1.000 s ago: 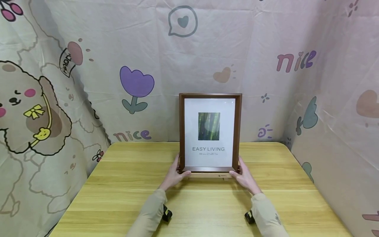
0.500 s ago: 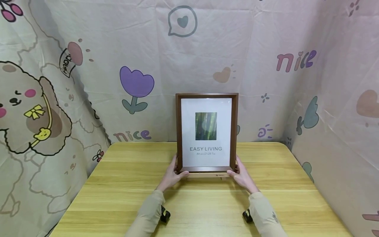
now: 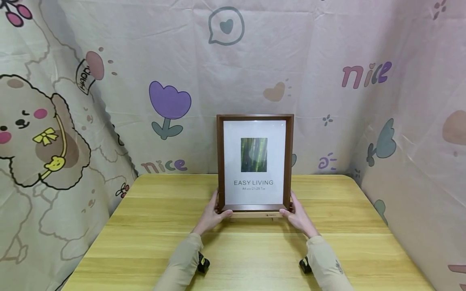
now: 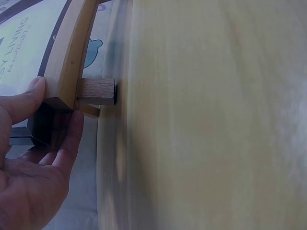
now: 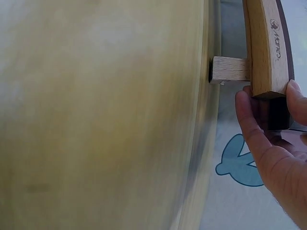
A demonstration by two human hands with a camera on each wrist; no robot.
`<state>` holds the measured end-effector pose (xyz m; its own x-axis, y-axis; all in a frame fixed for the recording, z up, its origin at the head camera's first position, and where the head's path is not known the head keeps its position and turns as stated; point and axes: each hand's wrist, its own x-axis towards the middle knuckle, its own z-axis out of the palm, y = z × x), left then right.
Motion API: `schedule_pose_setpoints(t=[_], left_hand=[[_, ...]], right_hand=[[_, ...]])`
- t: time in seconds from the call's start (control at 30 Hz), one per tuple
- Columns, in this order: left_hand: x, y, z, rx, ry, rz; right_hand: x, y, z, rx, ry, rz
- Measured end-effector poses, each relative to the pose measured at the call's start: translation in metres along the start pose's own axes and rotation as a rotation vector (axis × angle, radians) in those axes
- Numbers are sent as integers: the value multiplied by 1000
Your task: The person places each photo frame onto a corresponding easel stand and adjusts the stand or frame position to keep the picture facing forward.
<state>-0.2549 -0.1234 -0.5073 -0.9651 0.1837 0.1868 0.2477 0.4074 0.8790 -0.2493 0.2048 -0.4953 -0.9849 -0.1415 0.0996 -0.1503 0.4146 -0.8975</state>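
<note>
A dark brown picture frame (image 3: 255,190) with a white "EASY LIVING" sheet and a small green bamboo print stands upright on the ledge of a light wooden easel (image 3: 251,215). My left hand (image 3: 211,215) grips its lower left corner, thumb in front near the ledge and fingers behind. On the opposite lower corner, my right hand (image 3: 297,217) holds the same way. The left wrist view shows the ledge end and a short wooden foot (image 4: 97,91) by the fingertips. A matching foot (image 5: 230,69) and a small printed logo on the ledge appear in the right wrist view.
The easel stands on a light wood-grain table (image 3: 255,258) toward its far side. A cloth backdrop (image 3: 313,48) with cartoon prints hangs behind and along both sides. Black wrist cameras (image 3: 203,263) are strapped under the beige sleeves (image 3: 182,258).
Both hands have shifted the picture frame and easel slightly left over the last second. In the latest half second they have hardly moved; the head view has turned a little.
</note>
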Motion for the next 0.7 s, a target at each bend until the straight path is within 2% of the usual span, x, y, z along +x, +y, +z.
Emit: schedule_pose_setpoints(t=[0.7], left_hand=[[0, 1, 0, 0, -8, -40]], right_hand=[[2, 5, 1, -44, 5, 6]])
